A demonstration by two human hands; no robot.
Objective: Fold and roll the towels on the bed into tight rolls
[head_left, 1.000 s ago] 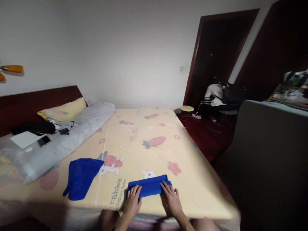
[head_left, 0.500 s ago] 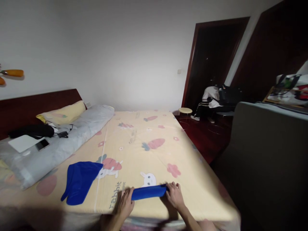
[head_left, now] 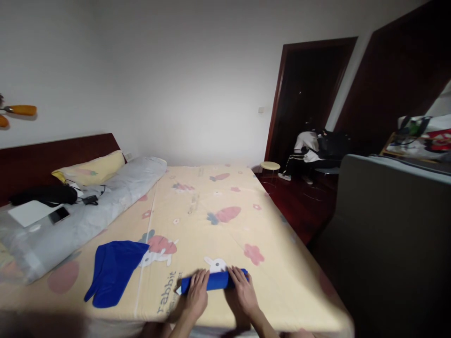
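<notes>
A blue cloth roll [head_left: 217,281] lies crosswise on the near part of the bed, with a small whitish tip showing at its left end. My left hand [head_left: 198,292] presses over its left part, fingers together and bent across the top. Over the right end, my right hand [head_left: 243,288] is closed in the same way; the thumbs' grip underneath is hidden. To the left, a loose blue cloth piece [head_left: 116,272] lies spread on the bed, apart from both hands.
The bed [head_left: 197,234] has a cream sheet printed with carrots and rabbits. A grey bolster-like bundle [head_left: 116,211] holds a phone [head_left: 58,214], a white flat object [head_left: 31,212] and cables. A dark panel [head_left: 384,244] stands right. A person [head_left: 306,148] sits bent over near a stool [head_left: 269,165].
Both hands have moved from the ends of the blue roll to lie over its top, closer together. The roll's left end now shows past my left hand. The view has tilted slightly up.
</notes>
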